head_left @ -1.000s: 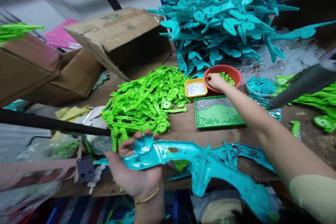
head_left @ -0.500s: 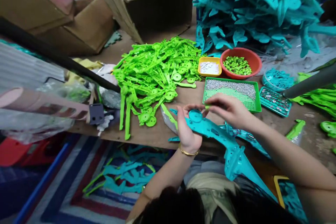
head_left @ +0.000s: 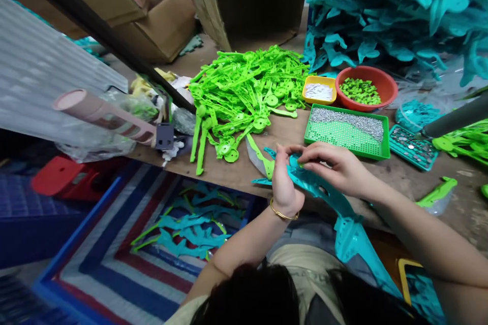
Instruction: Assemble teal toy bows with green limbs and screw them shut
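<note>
Turquoise part (head_left: 347, 233) between both hands (head_left: 285, 188)

At four o'clock, the long part (head_left: 347, 236) is plain turquoise, matching the heap (head_left: 392, 15) at two. Twelve o'clock's pile (head_left: 244, 86) is lime green, on a brown worktop (head_left: 287, 133). Near two, a yellow dish (head_left: 320, 101) carries white slips (head_left: 318, 91); a red bowl (head_left: 387, 92), lime-and-dark pieces (head_left: 359, 90). At three, silvery bits (head_left: 345, 121) speckle a green tray (head_left: 386, 139). Eight o'clock's lining (head_left: 110, 233) has blue, pale grey and maroon stripes; nine's tumbler (head_left: 102, 116) is pale pink.
</note>
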Tool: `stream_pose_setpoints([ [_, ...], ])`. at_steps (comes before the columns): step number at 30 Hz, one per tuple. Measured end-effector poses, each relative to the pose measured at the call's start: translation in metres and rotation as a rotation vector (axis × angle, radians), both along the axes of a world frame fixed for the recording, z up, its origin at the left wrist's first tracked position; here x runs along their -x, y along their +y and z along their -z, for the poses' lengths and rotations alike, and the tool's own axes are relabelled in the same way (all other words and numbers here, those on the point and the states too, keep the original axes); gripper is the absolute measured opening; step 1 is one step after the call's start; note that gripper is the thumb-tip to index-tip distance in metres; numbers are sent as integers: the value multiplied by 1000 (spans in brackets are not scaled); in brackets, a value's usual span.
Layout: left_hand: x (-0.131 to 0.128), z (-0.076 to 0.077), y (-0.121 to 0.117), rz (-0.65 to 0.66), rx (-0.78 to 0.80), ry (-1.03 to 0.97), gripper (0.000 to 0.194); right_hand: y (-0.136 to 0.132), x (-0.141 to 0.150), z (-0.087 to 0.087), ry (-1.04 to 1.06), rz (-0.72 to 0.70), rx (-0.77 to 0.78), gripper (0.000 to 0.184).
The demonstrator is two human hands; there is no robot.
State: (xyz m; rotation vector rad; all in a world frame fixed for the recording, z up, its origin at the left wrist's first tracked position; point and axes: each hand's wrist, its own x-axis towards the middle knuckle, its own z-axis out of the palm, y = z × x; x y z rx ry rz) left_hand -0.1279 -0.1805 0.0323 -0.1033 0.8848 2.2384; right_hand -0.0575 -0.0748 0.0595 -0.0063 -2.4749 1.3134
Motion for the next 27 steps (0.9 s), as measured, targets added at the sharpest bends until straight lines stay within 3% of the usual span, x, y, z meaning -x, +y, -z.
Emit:
stream_pose_setpoints([
  [11,-5,0,-2,-42,97,137,44,-9,2,-1,57,-94,-110,10],
  [18,-7,7,8,20,186,260,47,-12,-5,14,122,54,-111,11],
  [20,-3,6,10,63,158,246,49,-7,-15,17,86,106,-84,15],
  [22,7,2,11,77,79,217,52,3,-32,20,17,201,-20,30],
  [25,33,-5,9,-35,-37,202,53,20,-68,29,-168,414,98,42],
  [27,52,-11,7,-159,-69,247,51,27,-91,36,-400,311,265,43],
])
